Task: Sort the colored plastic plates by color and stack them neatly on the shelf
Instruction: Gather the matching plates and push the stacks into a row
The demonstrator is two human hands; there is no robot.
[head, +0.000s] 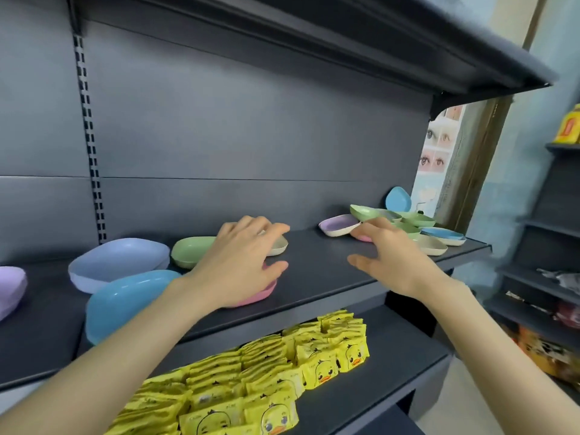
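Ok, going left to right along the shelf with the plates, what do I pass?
Purple plate at the edge → periwinkle plate → green plate → left hand → lilac plate → right hand → unsorted pile of plates.

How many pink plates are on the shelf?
2: one pink plate under the left hand, a second pink plate by the right hand. More may hide in the pile.

On the shelf (314, 271), scattered plates (119, 262) lie at 9 o'clock and a heap of plates (411, 226) at 2 o'clock, well apart. Behind the heap, 1 upright plate (398, 199) stands on edge. Snack packets (282, 365) lie on the lower shelf (398, 350) at 6 o'clock.
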